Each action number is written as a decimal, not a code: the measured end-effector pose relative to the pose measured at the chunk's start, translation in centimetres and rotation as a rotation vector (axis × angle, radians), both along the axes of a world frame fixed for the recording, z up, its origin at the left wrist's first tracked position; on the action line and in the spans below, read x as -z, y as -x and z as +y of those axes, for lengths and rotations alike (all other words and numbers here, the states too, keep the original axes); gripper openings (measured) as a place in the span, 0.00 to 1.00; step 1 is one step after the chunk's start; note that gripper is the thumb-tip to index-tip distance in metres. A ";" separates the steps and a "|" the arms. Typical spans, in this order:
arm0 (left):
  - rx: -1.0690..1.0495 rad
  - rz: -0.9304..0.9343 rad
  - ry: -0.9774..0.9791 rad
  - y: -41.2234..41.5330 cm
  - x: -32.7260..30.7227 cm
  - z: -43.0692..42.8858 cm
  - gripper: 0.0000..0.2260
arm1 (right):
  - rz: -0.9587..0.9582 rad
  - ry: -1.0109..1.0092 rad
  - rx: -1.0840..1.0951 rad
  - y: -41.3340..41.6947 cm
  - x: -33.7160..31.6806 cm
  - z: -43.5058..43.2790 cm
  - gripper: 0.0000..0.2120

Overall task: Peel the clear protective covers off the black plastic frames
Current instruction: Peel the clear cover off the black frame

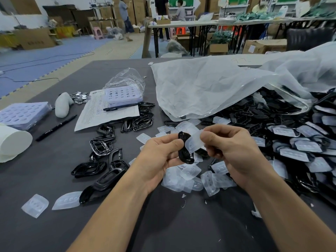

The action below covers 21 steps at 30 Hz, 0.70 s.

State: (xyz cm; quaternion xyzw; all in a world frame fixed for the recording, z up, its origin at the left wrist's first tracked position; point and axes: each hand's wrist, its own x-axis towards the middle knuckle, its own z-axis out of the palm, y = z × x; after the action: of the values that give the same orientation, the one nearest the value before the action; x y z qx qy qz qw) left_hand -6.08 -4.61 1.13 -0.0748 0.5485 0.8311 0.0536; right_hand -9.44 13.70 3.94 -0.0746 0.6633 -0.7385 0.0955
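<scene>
We find the left hand gripping a black frame edge-on above the dark table, fingers curled round its near rim; the right hand pinches a clear cover between thumb and fingers, the cover lifted at its upper end yet apparently touching the frame at its lower edge; we judge this peel about half made. As to progress: bare frames lie scattered at left, beside a printed sheet and a pen; discarded covers lie heaped beneath the hands, with two more strays nearer left; so a fair batch is done. A far larger heap of covered frames spills from the plastic bag at right; we judge the greater share outstanding.
</scene>
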 end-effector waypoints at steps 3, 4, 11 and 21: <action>-0.012 0.003 0.006 0.1 0.2 0.0 0.09 | -0.045 -0.018 0.014 0.0 -0.1 0.1 0.06; -0.017 0.002 0.010 0.2 0.2 0.0 0.09 | -0.057 -0.015 0.018 0.0 -0.2 0.0 0.05; -0.098 -0.009 0.077 0.3 0.8 0.4 0.08 | -0.226 0.129 0.035 -0.4 -0.1 -1.1 0.09; -0.167 0.012 0.055 0.4 0.9 0.3 0.09 | -0.193 -0.077 0.029 -0.5 0.9 -1.6 0.10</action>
State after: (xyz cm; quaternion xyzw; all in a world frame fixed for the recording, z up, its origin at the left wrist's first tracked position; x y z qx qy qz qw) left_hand -6.46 -4.34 0.23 -0.1168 0.5634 0.8176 -0.0213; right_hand -8.98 12.05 3.09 0.0100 0.6800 -0.7174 0.1511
